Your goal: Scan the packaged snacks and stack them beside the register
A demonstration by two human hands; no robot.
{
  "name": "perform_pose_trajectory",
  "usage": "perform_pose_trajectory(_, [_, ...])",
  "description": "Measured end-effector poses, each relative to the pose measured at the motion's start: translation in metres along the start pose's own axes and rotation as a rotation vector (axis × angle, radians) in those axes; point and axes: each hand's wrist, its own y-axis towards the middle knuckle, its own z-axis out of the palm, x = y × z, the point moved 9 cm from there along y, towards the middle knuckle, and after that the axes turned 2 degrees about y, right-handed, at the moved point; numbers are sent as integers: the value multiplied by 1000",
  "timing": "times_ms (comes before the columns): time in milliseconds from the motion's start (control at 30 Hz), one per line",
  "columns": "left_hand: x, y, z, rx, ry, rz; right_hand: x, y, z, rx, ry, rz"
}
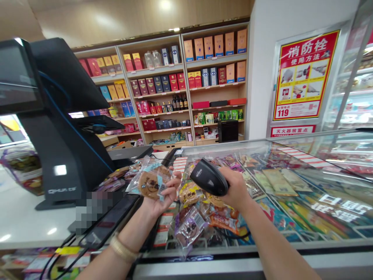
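My left hand grips a clear plastic packet of round tan biscuits with a light blue label, held up above the counter. A black barcode scanner is in my right hand, its head tilted toward the packet and apart from it. Below both hands, on the glass freezer top, lie more wrapped biscuits: a yellow-labelled packet, a purple-edged packet with a barcode facing up, and an orange snack packet. The scanner's handle is mostly hidden by my fingers.
At the left stands a black checkout terminal, with a dark phone and cables in front. More wrapped snacks lie beside its base. The glass-topped freezer stretches right. Shelves of boxes line the back wall.
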Motion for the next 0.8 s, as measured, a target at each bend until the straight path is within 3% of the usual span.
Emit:
perform_pose_trajectory(433, [-13, 25, -8, -59, 18, 104, 8, -7, 29, 285, 91, 39])
perform_pose_trajectory(633, [-15, 29, -15, -91, 57, 86, 8, -7, 32, 342, 85, 69])
perform_pose_trajectory(800, [-15, 32, -10, -83, 90, 89, 9, -7, 33, 361, 58, 67])
